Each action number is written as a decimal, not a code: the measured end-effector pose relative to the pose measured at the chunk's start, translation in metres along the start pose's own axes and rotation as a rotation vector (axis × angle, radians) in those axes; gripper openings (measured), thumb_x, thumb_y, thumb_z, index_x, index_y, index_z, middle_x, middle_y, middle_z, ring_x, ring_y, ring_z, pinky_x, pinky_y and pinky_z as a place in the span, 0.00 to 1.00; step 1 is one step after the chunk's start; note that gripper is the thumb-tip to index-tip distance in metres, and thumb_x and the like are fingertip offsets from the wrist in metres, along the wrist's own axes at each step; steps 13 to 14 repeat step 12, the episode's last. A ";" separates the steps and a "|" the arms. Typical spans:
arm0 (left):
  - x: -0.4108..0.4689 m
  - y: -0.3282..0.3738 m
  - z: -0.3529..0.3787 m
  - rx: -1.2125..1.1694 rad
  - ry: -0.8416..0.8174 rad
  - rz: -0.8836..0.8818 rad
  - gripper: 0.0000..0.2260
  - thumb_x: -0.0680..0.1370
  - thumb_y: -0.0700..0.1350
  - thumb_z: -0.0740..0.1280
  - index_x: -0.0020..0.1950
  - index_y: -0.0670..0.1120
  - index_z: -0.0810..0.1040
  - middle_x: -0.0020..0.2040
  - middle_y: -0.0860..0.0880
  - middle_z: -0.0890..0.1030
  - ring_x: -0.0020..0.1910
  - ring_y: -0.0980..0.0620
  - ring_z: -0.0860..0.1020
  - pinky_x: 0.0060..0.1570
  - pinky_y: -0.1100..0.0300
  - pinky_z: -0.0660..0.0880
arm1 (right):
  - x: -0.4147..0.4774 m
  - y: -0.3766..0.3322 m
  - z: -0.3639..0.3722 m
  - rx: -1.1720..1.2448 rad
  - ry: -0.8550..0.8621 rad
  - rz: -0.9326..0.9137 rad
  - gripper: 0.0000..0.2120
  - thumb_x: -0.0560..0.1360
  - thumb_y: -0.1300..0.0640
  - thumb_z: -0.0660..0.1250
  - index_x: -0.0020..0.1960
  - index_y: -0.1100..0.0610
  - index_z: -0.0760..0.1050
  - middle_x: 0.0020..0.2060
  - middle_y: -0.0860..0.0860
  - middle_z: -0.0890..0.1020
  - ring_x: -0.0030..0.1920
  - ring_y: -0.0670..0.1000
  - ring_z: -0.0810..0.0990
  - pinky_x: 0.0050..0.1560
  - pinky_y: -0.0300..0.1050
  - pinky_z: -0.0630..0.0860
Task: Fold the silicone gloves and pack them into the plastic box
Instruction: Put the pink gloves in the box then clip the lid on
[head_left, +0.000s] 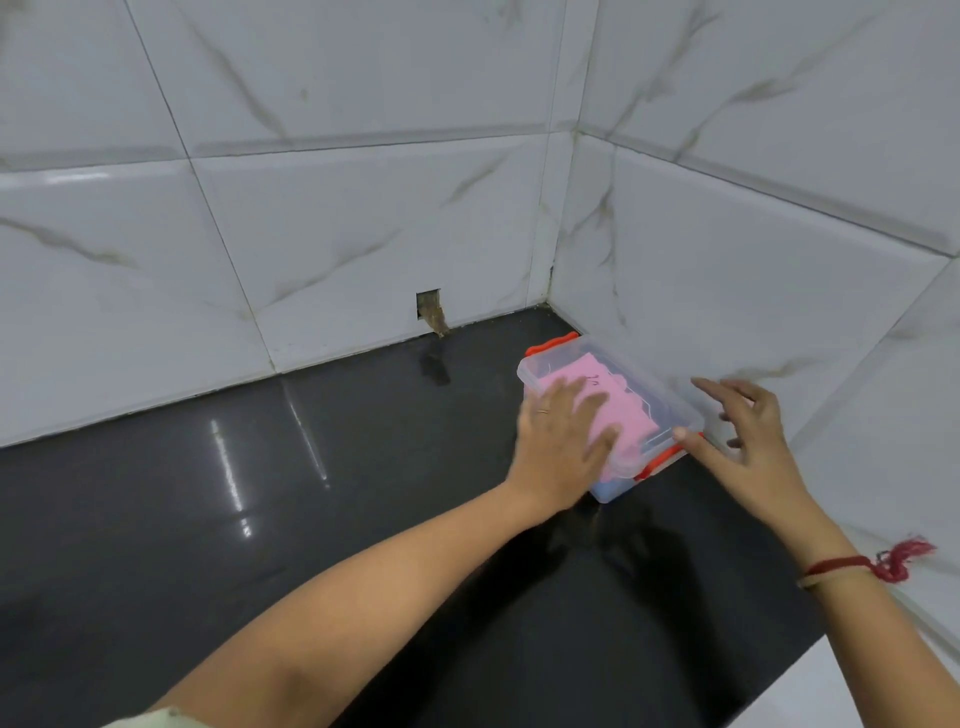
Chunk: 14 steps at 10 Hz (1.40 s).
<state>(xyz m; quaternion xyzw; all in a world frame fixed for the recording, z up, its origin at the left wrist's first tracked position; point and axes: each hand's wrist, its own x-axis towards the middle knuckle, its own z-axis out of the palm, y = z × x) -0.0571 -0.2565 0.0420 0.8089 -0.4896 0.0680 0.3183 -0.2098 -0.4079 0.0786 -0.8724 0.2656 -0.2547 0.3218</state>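
Note:
A clear plastic box (670, 402) with orange latches sits on the black counter in the far right corner, close to the tiled wall. Its clear lid is on top. Through the lid I see folded pink silicone gloves (631, 410), and something blue shows at the box's near corner. My left hand (563, 441) lies flat on the lid, fingers spread, pressing on the near left part. My right hand (748, 441) hovers beside the box's right end with fingers apart; its thumb touches the near right corner by an orange latch.
White marble-look wall tiles (363, 218) close in the counter (260, 519) at the back and right. A small rough hole (431, 312) is cut in the back wall at counter level. The counter's front edge drops off at the lower right.

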 end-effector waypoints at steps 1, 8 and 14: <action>0.006 -0.028 -0.010 -0.110 -0.075 -0.226 0.27 0.80 0.61 0.52 0.76 0.51 0.56 0.78 0.43 0.52 0.77 0.44 0.48 0.72 0.42 0.49 | 0.002 -0.034 0.021 -0.219 0.022 -0.079 0.36 0.65 0.27 0.60 0.65 0.48 0.71 0.67 0.53 0.66 0.67 0.56 0.66 0.63 0.49 0.66; 0.058 -0.032 0.014 -0.302 -0.396 -0.237 0.36 0.78 0.61 0.60 0.78 0.53 0.42 0.79 0.45 0.47 0.77 0.43 0.50 0.72 0.41 0.57 | 0.059 -0.005 0.058 -0.879 -0.279 -0.015 0.38 0.71 0.34 0.58 0.75 0.42 0.43 0.76 0.49 0.53 0.74 0.58 0.55 0.68 0.67 0.57; 0.067 -0.031 0.013 -0.332 -0.466 -0.256 0.37 0.79 0.59 0.59 0.77 0.53 0.37 0.79 0.43 0.43 0.77 0.42 0.45 0.74 0.41 0.51 | 0.061 -0.015 0.053 -0.851 -0.335 0.047 0.43 0.68 0.27 0.55 0.75 0.44 0.42 0.77 0.50 0.49 0.75 0.58 0.52 0.70 0.66 0.55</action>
